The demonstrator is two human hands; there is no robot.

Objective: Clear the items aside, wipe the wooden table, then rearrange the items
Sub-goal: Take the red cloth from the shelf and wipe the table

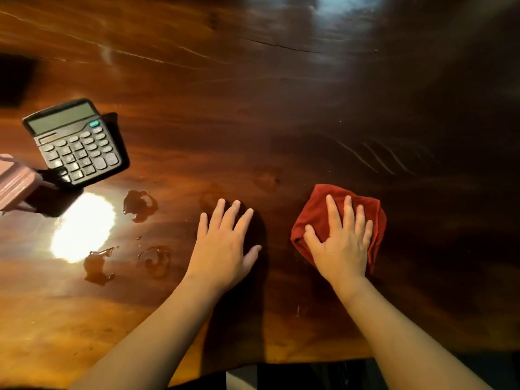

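Note:
A glossy dark wooden table fills the head view. My right hand lies flat, fingers spread, pressing on a crumpled red cloth at the lower right of centre. My left hand rests flat on the bare wood beside it, fingers apart, holding nothing. A black calculator lies tilted at the left. Several small puddles of liquid sit on the wood left of my left hand.
A pink object pokes in at the left edge, touching the calculator's lower corner. A bright light reflection glares on the wood below the calculator. The table's front edge runs under my forearms. A long crack crosses the far wood.

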